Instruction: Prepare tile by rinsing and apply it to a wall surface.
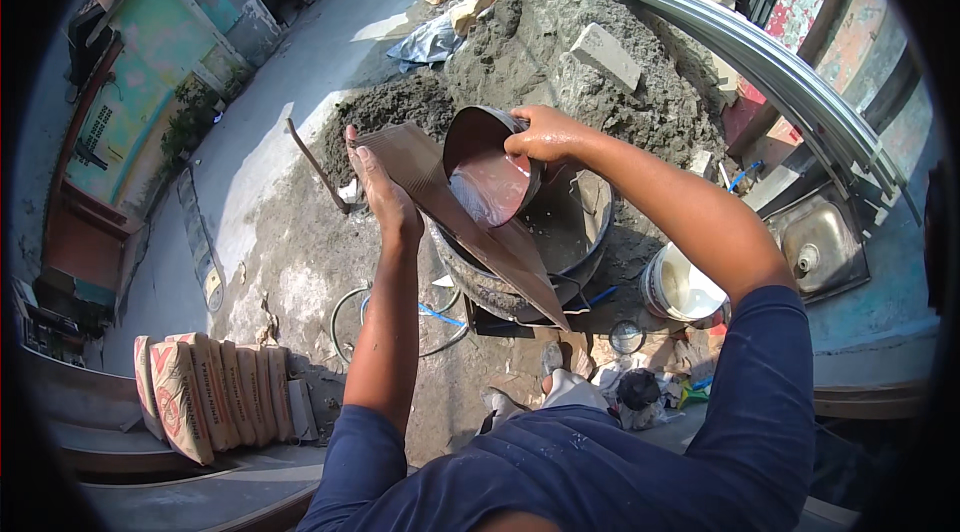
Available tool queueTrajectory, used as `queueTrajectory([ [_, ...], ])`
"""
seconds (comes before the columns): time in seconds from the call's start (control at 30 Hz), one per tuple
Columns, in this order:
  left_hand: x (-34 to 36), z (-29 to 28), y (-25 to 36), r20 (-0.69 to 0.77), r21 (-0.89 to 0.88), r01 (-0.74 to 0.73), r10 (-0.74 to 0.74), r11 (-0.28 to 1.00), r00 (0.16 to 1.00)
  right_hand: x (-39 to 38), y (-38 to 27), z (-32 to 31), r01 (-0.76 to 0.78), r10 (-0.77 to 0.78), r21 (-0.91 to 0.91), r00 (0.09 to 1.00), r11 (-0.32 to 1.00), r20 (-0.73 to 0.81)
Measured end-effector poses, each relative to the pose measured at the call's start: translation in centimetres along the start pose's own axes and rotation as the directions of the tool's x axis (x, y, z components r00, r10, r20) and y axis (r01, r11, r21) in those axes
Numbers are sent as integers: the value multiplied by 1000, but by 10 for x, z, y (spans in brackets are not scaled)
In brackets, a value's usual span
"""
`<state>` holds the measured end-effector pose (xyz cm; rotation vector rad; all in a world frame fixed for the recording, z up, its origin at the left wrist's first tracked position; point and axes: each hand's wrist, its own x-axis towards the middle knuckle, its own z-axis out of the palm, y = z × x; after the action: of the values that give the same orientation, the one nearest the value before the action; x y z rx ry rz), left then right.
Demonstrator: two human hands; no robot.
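The left hand (385, 194) is clasped on the upper edge of a brown tile (460, 217) slanting over a metal drum (575, 232). The right hand (545, 135) grips a tilted dark bowl (488, 172), apparently pouring water. Open ground lies left; a sand heap (560, 52) rises behind.

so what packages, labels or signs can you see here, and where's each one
Cement sacks: row leaning together at lower left on the ground, tan paper with red print.
Flat strip with print: lying on the ground left of the person's left hand, long, grey and yellow.
No screens.
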<state>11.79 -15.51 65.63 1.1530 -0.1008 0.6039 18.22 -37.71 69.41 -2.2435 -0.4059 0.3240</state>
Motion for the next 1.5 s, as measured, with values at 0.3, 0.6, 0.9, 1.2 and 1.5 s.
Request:
queueTrajectory([
  [0.3, 2, 2, 16, 75, -130, 119, -109, 984, 991, -7, -129, -32, 179, -174, 41, 980, 983, -97],
  [0.6, 6, 4, 16, 169, -104, 173, -154, 979, 973, -14, -147, -14, 521, -642, -390, 697, 759, -320],
  [0.9, 3, 0, 36, 156, 340, 201, -266, 919, 951, 3, 28, 12, 149, -269, -333, 896, 931, -352],
  [1.2, -14, -17, 71, -202, 625, 422, -386, 657, 900, 113, 278, 176, -662, 628, -346, 747, 665, -220],
  [1.5, -67, -68, 89, -514, 645, 477, -123, 598, 849, 126, 533, 342, -809, 756, -407, 564, 425, -331],
])
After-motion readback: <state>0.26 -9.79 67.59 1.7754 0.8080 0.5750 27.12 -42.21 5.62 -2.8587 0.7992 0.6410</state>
